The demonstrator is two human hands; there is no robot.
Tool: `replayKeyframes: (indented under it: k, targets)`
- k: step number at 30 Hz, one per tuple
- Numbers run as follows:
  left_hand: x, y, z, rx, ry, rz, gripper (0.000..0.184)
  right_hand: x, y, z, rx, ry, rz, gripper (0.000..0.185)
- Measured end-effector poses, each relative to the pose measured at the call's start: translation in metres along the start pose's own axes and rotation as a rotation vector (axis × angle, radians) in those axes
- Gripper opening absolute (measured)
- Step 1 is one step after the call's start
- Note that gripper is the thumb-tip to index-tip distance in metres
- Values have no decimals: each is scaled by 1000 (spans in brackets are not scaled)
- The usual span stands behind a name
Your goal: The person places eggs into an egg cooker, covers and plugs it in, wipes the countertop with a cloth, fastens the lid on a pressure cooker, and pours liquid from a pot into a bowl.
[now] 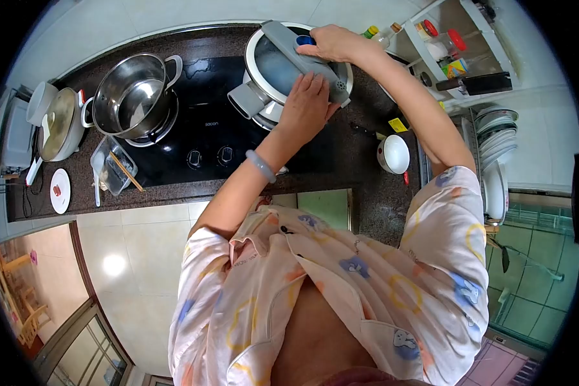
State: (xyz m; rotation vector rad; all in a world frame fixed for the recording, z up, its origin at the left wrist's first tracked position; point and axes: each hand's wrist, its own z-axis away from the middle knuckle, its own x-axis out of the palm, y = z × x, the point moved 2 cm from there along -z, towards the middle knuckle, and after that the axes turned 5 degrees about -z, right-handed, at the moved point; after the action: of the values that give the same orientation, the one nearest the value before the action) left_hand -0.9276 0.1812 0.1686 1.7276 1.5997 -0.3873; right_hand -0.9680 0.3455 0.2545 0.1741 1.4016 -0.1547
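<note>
A large pot [261, 119] with a side handle stands on the right part of the black cooktop. Its lid [273, 64] has a pale rim, a glass top and a wide grey bar [283, 40] across it, with a blue knob [304, 40] on the bar. My left hand [305, 106], below a pale bangle on the wrist, is closed at the bar's near end, its fingertips on the grey surface. From the far right, my right hand [341, 45] grips the lid beside the blue knob, thumb against the bar. The undersides of both hands are hidden.
An open steel pot [135, 96] sits on the left burner. Chopsticks [127, 172] lie across a plastic tray [117, 180]. A white bowl [393, 154] stands at right, near stacked plates [497, 141] and a spice shelf [424, 48]. A white-handled pan [64, 128] is far left.
</note>
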Motion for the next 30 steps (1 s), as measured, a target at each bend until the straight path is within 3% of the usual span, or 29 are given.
replayKeyframes:
  k: [2,5,9,13,18,30]
  targets:
    - [8,0,-5,-21,-3,-136,53,-3,-3,0,12,-4,11,67]
    - [12,3,-5,-38,-116,-142,56,0,-9,2,38,-11,8,67]
    - [17,6,-4,-19,-65,-210,58,-2,-10,-1,53,-67,3,69]
    - [12,9,-8,-53,-144,-229,59,-1,-4,-4,67,-80,6,64]
    - [18,11,-10,-77,-158,-267,64,-3,11,7,-182,-99,-34,54]
    - [24,12,-12,-60,-210,-317,62,5,15,19,-213,-28,-78,58]
